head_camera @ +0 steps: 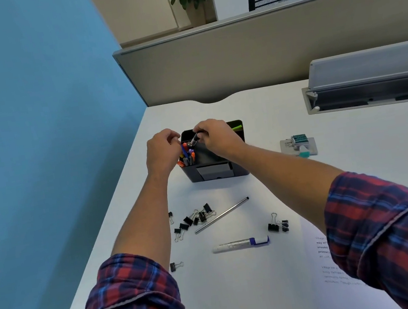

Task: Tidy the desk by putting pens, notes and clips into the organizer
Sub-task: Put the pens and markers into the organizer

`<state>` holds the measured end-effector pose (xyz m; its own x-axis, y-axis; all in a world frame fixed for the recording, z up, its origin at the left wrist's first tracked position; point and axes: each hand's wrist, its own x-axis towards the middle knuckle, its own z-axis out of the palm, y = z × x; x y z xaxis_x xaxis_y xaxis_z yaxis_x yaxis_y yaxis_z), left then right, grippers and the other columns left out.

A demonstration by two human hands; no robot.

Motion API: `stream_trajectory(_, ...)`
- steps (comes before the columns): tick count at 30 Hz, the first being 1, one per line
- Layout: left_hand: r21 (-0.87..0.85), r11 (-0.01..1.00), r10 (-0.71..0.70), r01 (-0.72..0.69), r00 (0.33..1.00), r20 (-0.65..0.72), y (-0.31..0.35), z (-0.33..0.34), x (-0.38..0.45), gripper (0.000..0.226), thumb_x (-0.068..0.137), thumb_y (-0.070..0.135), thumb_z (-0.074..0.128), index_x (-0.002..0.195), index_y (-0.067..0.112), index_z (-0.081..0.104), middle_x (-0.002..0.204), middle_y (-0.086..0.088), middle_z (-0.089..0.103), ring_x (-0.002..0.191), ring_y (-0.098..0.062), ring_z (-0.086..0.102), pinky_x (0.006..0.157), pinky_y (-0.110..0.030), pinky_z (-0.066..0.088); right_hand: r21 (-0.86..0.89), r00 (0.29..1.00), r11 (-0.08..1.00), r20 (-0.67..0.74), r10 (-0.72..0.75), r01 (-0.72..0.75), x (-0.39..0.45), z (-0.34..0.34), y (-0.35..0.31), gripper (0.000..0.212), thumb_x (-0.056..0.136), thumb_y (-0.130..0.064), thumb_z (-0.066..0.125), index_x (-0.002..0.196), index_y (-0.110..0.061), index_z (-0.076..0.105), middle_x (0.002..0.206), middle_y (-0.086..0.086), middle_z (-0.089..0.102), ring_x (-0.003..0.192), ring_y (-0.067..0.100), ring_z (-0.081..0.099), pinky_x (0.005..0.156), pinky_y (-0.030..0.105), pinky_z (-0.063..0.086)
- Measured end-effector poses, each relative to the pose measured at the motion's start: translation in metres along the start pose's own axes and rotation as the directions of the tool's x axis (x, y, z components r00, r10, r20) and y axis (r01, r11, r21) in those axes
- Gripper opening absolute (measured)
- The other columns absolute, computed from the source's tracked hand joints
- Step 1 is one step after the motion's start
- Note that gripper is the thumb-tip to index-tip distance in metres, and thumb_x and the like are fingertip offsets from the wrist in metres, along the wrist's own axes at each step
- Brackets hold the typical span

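Note:
A black desk organizer (pixel 216 172) stands on the white desk (pixel 243 280), with several coloured pens (pixel 187 155) upright in its left compartment and green notes (pixel 236 127) at its back right. My right hand (pixel 217 135) pinches a dark pen (pixel 193 140) tilted over the pen compartment. Beside the organizer's left rim, my left hand (pixel 161 151) has its fingers curled at the pens; whether it grips one is hidden. On the desk lie a silver pen (pixel 221 215), a white marker with a blue cap (pixel 240 244) and several black binder clips (pixel 191 221).
Two more binder clips (pixel 278 225) lie right of the marker and one (pixel 175 266) near my left forearm. A printed sheet (pixel 326 268) lies under my right arm. A correction-tape packet (pixel 299 146) sits at the right, a grey cable tray (pixel 372 86) behind it, and a partition (pixel 261 50) at the back.

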<state>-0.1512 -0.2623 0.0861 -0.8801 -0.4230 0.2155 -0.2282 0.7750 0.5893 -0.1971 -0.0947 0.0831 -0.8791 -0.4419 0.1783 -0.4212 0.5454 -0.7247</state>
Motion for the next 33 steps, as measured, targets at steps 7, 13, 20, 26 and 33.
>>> stream_trajectory(7,0.145,0.977,0.180,-0.156,0.968,-0.172,0.005,-0.001,-0.026,0.007,0.094,0.024,0.056,0.094,0.021,0.063,0.089,0.005,0.056,0.074,-0.015,0.053,0.060,-0.028,0.045,-0.056,0.971,0.998,0.237,0.031,-0.019,-0.004,0.003,-0.009,0.064,0.099,0.002,0.050,0.158,-0.011,0.027,0.150,0.013,0.047,0.133,0.029,0.050,0.103,0.035,0.046)
stream_trajectory(13,0.267,0.823,0.524,-0.502,0.851,-0.014,0.015,0.011,-0.067,0.010,0.087,0.026,0.058,0.084,0.016,0.056,0.083,0.002,0.054,0.064,-0.016,0.046,0.049,-0.027,0.040,-0.163,0.926,0.986,0.376,0.043,0.021,-0.005,0.004,-0.002,0.081,0.101,-0.013,0.054,0.162,-0.014,-0.001,0.166,0.014,0.020,0.140,0.031,0.044,0.108,0.034,0.040)
stream_trajectory(20,0.168,0.571,0.685,-0.804,0.579,0.442,0.019,0.038,-0.130,0.019,0.079,0.032,0.061,0.070,0.017,0.054,0.066,0.002,0.050,0.052,-0.015,0.044,0.047,-0.025,0.038,-0.269,0.903,0.958,0.428,0.031,0.094,-0.005,-0.002,0.016,0.090,0.094,0.006,0.045,0.161,-0.034,0.000,0.170,0.004,0.003,0.086,0.013,0.057,0.051,0.014,0.032)
stream_trajectory(26,0.100,0.371,0.598,-0.923,0.320,0.734,0.024,0.066,-0.185,0.041,0.089,0.054,0.055,0.084,0.013,0.060,0.078,-0.004,0.058,0.059,-0.025,0.051,0.055,-0.029,0.038,-0.417,0.873,0.872,0.487,-0.024,0.257,-0.002,0.007,0.022,0.071,0.096,0.000,0.042,0.160,-0.022,0.021,0.169,-0.008,0.006,0.120,0.025,0.057,0.085,0.027,0.046)
stream_trajectory(33,0.158,0.359,0.488,-0.920,0.329,0.808,0.025,0.073,-0.214,0.029,0.098,0.034,0.044,0.114,0.013,0.058,0.099,-0.006,0.063,0.077,-0.030,0.064,0.062,-0.033,0.040,-0.359,0.898,0.899,0.433,-0.077,0.250,-0.016,0.014,0.024,0.067,0.097,-0.002,0.051,0.158,-0.022,0.031,0.167,-0.008,0.021,0.146,0.027,0.035,0.112,0.040,0.041)
